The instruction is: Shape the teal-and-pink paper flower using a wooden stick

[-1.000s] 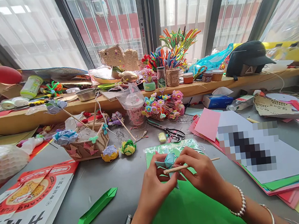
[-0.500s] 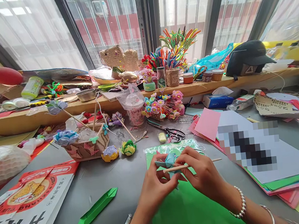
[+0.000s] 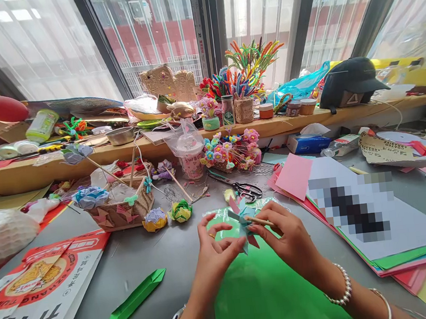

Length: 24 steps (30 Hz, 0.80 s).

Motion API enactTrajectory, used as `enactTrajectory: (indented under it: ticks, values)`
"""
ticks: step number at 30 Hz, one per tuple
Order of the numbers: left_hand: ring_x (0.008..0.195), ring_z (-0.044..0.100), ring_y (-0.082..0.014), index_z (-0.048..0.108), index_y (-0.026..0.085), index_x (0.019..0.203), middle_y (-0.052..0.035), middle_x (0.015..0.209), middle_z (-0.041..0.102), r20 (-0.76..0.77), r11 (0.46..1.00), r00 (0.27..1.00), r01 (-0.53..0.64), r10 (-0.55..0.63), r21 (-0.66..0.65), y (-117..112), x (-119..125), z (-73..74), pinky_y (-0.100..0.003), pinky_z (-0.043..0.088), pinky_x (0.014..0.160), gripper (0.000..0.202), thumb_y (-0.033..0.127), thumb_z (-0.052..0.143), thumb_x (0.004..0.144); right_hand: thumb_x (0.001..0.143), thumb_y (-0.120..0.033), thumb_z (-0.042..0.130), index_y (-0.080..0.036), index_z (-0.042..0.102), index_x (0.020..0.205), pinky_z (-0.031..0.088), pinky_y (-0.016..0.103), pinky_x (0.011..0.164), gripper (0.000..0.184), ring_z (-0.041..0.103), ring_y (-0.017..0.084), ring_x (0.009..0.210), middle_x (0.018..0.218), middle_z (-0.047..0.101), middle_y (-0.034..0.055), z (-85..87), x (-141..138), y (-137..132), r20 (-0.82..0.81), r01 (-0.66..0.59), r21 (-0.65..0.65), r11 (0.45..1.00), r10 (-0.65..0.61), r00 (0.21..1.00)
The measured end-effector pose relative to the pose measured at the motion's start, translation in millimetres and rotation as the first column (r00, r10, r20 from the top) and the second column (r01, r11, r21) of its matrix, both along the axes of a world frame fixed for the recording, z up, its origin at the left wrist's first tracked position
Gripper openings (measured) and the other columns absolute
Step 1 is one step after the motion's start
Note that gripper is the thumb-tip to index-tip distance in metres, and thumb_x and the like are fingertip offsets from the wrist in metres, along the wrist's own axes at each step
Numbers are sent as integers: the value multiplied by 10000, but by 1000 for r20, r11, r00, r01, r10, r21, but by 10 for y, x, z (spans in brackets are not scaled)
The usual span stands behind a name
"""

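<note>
The right hand (image 3: 292, 231) pinches a stick (image 3: 260, 221) at a blue-and-pink paper flower (image 3: 246, 211); the left hand (image 3: 215, 251) curves at its petals, grip unclear.

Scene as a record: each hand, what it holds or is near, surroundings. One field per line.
left hand: fingers spread, thumb beside the folded paper piece; contact unclear
right hand: wooden stick pinched between thumb and fingers
folded paper piece: light blue and pink, at the stick's tip; attachment unclear
below hands: green sheet on gray table
left: folded green strip lying on table
right: paper stack, white sheet on top
beyond hands: scissors
</note>
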<state>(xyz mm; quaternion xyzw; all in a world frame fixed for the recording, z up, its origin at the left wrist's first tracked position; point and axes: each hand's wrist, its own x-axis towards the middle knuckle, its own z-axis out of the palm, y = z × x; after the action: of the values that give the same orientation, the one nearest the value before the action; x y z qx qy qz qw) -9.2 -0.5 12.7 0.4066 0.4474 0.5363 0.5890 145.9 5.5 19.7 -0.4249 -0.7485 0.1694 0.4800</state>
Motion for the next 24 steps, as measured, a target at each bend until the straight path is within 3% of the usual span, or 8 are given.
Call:
enactTrajectory:
  ticks: [3,6,11,17,24]
  values:
    - [575,606,-89,490,151,840,24,721,561,109,958,972,223,-206,-179,11,-16,-3,-213,496,577,362,324,725,626,834,-186,527,-184,588,785,450,238,561,78,530,139,640,714,514,15,-12,1,5,-31,-6,8,1000,6,999]
    - [556,610,-91,568,103,777,-12,642,613,203,892,921,378,-333,-248,13,-25,3,-190,492,557,317,368,694,659,833,-190,526,-178,585,797,452,239,558,70,530,142,650,724,514,20,-12,-7,2,-40,-23,1,1000,23,999]
    - [489,603,-83,567,125,651,9,561,624,172,909,937,339,-304,-241,3,-14,30,-169,468,487,292,360,735,611,788,-244,604,-174,585,769,437,231,528,74,515,136,623,712,511,10,2,-12,-5,-24,-14,-7,1000,14,1000]
    - [467,599,-86,563,126,629,12,525,615,149,907,937,345,-317,-242,-14,1,22,-169,447,469,290,362,730,615,819,-217,564,-187,602,731,447,227,537,100,528,131,616,685,516,5,1,-7,-12,-75,-24,-12,1000,23,997]
    - [446,578,-83,521,137,613,-7,517,622,169,889,924,377,-342,-260,-2,-3,-24,-174,430,471,317,381,723,614,822,-210,554,-190,596,715,433,239,549,117,526,138,610,662,537,6,13,-16,-29,-37,58,55,997,-56,998]
